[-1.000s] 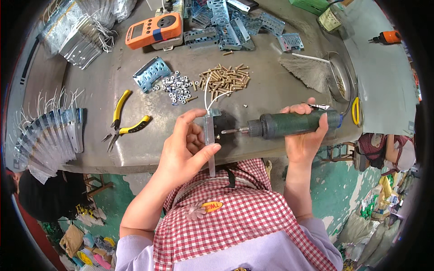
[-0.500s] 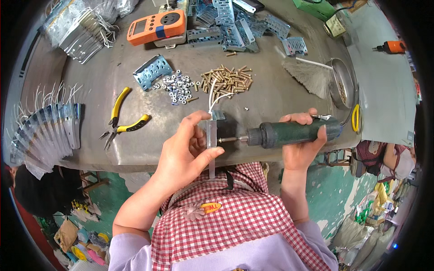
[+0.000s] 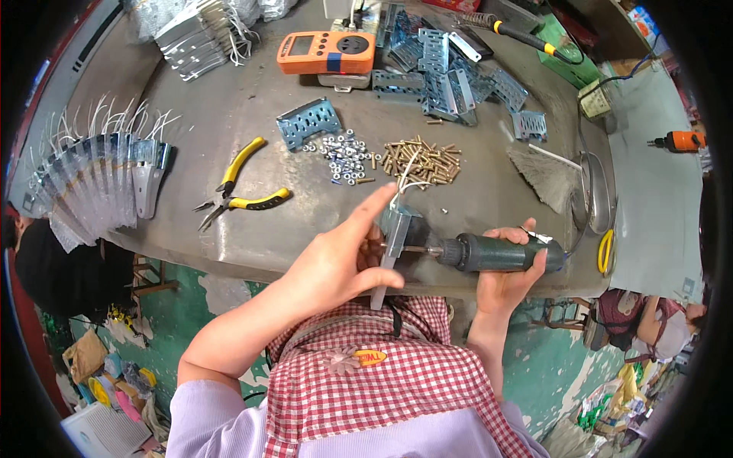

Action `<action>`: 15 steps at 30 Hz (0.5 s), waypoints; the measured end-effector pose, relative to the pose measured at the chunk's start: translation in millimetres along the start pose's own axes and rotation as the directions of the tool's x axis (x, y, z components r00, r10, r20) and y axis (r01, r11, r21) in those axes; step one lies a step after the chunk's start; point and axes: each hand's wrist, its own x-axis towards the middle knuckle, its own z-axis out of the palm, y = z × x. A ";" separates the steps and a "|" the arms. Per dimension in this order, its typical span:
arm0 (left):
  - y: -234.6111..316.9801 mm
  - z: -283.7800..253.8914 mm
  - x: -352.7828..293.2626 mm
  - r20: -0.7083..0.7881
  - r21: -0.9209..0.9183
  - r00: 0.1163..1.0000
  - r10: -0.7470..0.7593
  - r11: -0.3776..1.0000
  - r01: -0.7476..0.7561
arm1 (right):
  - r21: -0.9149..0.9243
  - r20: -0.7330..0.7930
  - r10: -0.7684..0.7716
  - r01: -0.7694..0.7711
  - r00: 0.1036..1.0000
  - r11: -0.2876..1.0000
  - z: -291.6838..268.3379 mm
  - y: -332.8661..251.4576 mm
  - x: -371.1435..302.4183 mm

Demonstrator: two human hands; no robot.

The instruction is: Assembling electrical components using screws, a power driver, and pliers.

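Note:
My left hand point(image 3: 336, 259) grips a narrow metal piece point(image 3: 395, 233) with a bracket-like end, white wires point(image 3: 408, 175) rising from its top. The index finger points upward along it, and the thumb lies across its lower part. My right hand point(image 3: 504, 286) is wrapped round a dark green electric screwdriver point(image 3: 489, 253), held level. Its thin bit point(image 3: 420, 249) meets the right side of the metal piece; the exact contact spot is too small to make out. Beyond my hands lie brass screws point(image 3: 420, 159) and small silver nuts point(image 3: 347, 156) in loose piles.
Yellow-handled pliers point(image 3: 243, 187) lie to the left, near a fanned row of wrapped parts point(image 3: 99, 183). Behind are a perforated bracket point(image 3: 309, 122), an orange meter point(image 3: 326, 53) and stacked brackets point(image 3: 443, 72). A brush point(image 3: 540, 175) and round metal dish point(image 3: 599, 191) sit right.
The whole view has shifted, so table things appear farther right. The metal piece now tilts, and the screwdriver's bit has come up against it. My left index finger has straightened.

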 end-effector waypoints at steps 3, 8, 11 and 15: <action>-30.9 -26.9 15.4 -0.236 0.348 0.939 0.249 0.924 -0.158 | -0.008 -0.025 -0.027 0.027 0.999 1.000 -0.5 -1.1 1.3; -52.0 -64.7 46.3 -0.395 0.779 0.831 0.392 0.622 0.078 | -0.008 0.007 -0.011 0.011 1.000 1.000 -0.6 -2.2 2.2; -52.3 -66.3 54.1 -0.381 0.819 0.816 0.435 0.568 0.080 | -0.018 0.025 -0.005 0.006 1.000 1.000 -2.5 -2.8 2.0; -56.4 -67.3 61.2 -0.260 0.853 0.869 0.422 0.522 0.001 | 0.033 0.025 0.017 -0.018 1.000 0.999 -1.5 -2.1 0.2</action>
